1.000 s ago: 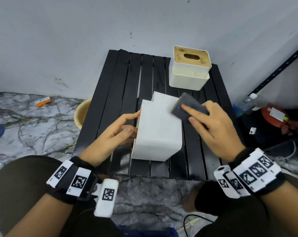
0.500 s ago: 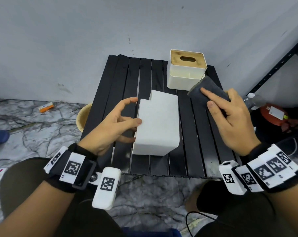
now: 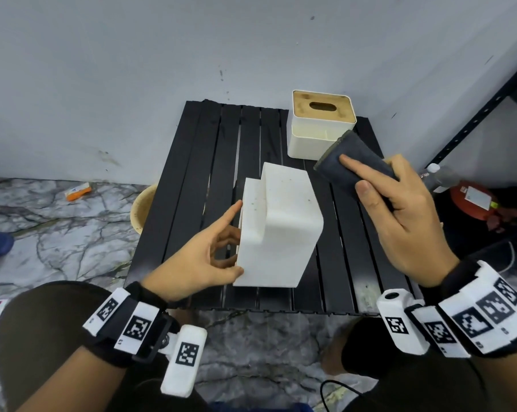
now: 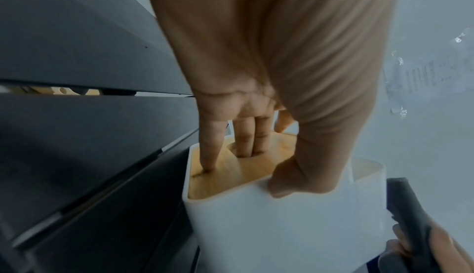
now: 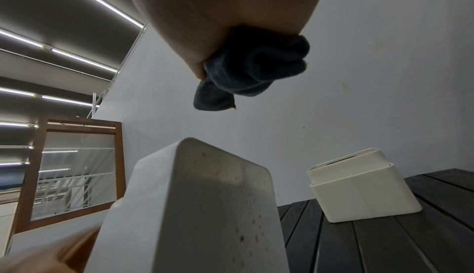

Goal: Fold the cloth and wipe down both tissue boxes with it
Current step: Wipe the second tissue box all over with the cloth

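The folded cloth [image 3: 352,165] has lifted off the tipped tissue box [image 3: 278,230], the right hand [image 3: 400,215] pinching it aloft. The left hand [image 3: 203,260] steadies the box, middle fingers [image 4: 250,135] hooked into its slot.

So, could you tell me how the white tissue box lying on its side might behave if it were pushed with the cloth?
The tissue box on its side looks rigid: its walls stay flat where the left hand grips its wooden end. It is probably light and might slide on the slatted table if unbraced. The cloth in the right hand looks soft, so it should give first.
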